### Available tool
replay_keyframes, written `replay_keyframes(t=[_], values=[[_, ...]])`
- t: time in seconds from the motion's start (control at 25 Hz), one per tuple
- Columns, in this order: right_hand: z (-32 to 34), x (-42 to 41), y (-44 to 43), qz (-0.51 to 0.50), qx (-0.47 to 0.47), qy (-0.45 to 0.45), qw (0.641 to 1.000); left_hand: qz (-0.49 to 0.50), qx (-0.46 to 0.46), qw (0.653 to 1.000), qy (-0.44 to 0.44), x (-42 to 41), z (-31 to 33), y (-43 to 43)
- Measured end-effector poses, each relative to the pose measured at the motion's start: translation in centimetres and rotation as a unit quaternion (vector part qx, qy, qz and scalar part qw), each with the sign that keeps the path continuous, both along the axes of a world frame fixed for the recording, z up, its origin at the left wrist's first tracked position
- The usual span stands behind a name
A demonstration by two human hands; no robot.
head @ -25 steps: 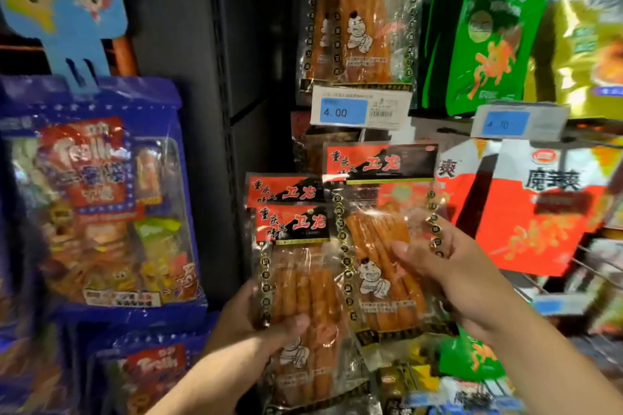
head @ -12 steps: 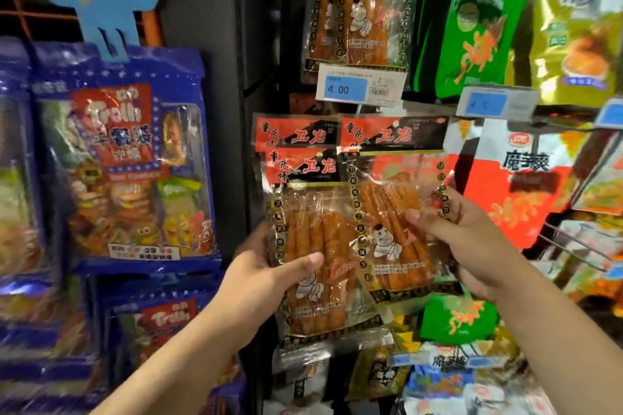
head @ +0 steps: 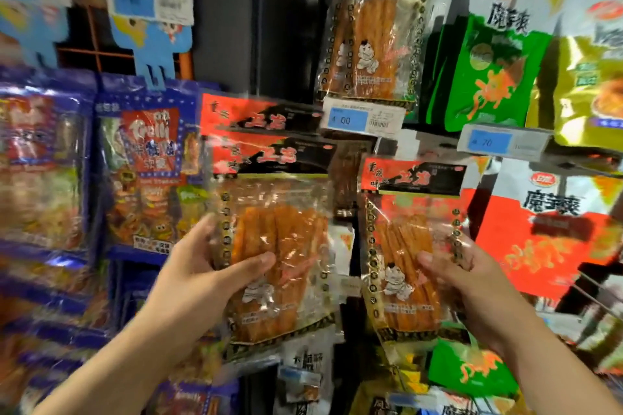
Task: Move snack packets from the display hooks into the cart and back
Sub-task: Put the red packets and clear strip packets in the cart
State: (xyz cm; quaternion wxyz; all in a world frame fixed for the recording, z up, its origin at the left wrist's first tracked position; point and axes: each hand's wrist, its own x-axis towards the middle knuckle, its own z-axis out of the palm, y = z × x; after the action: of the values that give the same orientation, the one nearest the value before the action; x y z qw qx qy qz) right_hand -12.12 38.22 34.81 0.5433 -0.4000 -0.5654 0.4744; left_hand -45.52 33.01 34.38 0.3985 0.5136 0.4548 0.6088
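Found left hand (head: 199, 283) clamped on stacked packets (head: 279, 246) of orange snack sticks, thumb laid across the clear front, fingers curled behind the left edge. Counted two red-and-black headers, one above the other, so logged at least two packets in that grip; could not tell the exact count. Logged the stack upright, slightly tilted, in front of the dark shelf post.

Found right hand (head: 472, 286) closed on a single packet (head: 408, 246) of the same kind, thumb on the front near the lower right, fingers wrapped behind the right edge. Logged it upright, just beside the stacked packets, apart from them by a narrow gap. Could not tell whether its header sat on a hook.

Noted a hanging packet (head: 371, 37) of the same snack higher up, directly over a price tag (head: 362, 120) reading 4.00. Noted a second price tag (head: 502, 141) further right, below a green bag (head: 485, 77) and a yellow bag (head: 593, 94). Noted a red-and-white bag (head: 546, 229) behind the right hand. Noted blue candy bags (head: 148, 172) at left, behind the left hand, under a blue cartoon sign (head: 151, 27). Logged heavy motion blur on the left side; could not read the small print.
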Motion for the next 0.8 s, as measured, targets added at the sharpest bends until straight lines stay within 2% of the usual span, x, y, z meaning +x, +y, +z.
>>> replay_keyframes(t=[0.2,0.56,0.68,0.8], values=[[-0.8,-1.7,0.6,0.043,0.0,-0.014,0.999,0.109,0.027,0.994,0.01,-3.5,1.2,-1.9],[0.3,-8.0,2.9,0.034,0.003,-0.022,0.999,0.124,0.01,0.991,0.05,-3.8,1.2,-2.6],[1.6,-8.4,3.7,0.018,-0.006,-0.018,1.0,0.12,0.034,0.991,0.05,-4.0,2.0,-2.2],[2.7,-8.4,4.0,-0.012,-0.008,-0.012,1.0,0.073,0.068,0.994,0.053,-4.4,2.5,-1.1]])
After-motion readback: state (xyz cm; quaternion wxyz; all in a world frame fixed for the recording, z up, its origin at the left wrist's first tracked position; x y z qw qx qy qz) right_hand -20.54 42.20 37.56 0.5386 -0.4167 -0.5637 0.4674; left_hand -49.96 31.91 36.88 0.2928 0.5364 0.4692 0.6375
